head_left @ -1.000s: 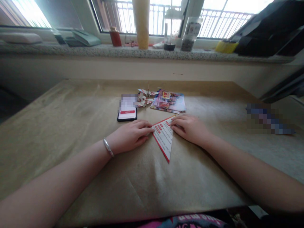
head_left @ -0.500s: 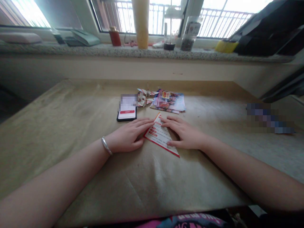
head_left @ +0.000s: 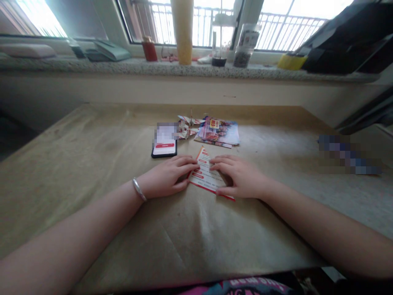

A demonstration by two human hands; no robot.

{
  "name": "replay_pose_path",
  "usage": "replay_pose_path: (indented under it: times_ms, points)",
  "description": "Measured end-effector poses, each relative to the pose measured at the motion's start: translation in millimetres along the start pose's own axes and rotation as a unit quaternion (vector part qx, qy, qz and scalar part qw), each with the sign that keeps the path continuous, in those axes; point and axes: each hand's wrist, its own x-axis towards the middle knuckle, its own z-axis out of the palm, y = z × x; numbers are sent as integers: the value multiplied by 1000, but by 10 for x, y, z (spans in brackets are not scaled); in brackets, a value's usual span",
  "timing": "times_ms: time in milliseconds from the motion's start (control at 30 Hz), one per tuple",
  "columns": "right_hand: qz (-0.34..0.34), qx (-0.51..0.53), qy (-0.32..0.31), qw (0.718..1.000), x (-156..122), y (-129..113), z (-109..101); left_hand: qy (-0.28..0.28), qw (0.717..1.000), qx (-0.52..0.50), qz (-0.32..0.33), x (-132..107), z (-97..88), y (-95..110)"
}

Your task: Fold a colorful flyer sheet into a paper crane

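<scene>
A triangular folded paper leaflet [head_left: 208, 176], white with red labels and a red lower edge, lies on the table between my hands. My left hand [head_left: 167, 176] rests at its left side, fingertips on the edge and thumb by the left corner. A silver bangle circles that wrist. On the opposite side, my right hand [head_left: 241, 176] has its fingers spread over the right edge, the thumb touching near the lower edge. Both hands are open, their fingers apart. Just beyond my left hand is a smartphone [head_left: 165, 146] with a lit, partly blurred screen.
Small folded paper pieces [head_left: 186, 128] sit beside the phone, next to a stack of colourful leaflets [head_left: 218, 132]. A blurred-out flat object [head_left: 346, 155] lies far right on the table [head_left: 123, 237]. Bottles and jars line the stone windowsill [head_left: 116, 69] behind.
The folded leaflet has turned slightly, its lower edge now more level. My right hand has shifted a little toward me, and my left fingertips have drawn back slightly left.
</scene>
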Motion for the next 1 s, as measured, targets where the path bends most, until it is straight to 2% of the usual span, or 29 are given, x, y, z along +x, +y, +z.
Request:
replay_pose_path:
  times_ms: [300, 500, 633, 867, 1000]
  points:
    - [11, 5, -8, 1000, -18, -92, -4, -13, 1000, 10, -8, -10, 0, -7]
    - [6, -1, 14, 1000, -16, 5, -14, -1, 1000, -3, -9, -10, -19, 6]
    - [-5, -10, 24, 1000, 1, 105, 16, -12, 1000, -6, -11, -14, -37, 22]
    - [-3, 2, 39, 999, 30, 96, 37, -46, 997, 9, -59, 1, -3, 30]
    - [-5, 24, 25, 999, 34, 40, 7, -33, 996, 23, -76, 31, 27, 55]
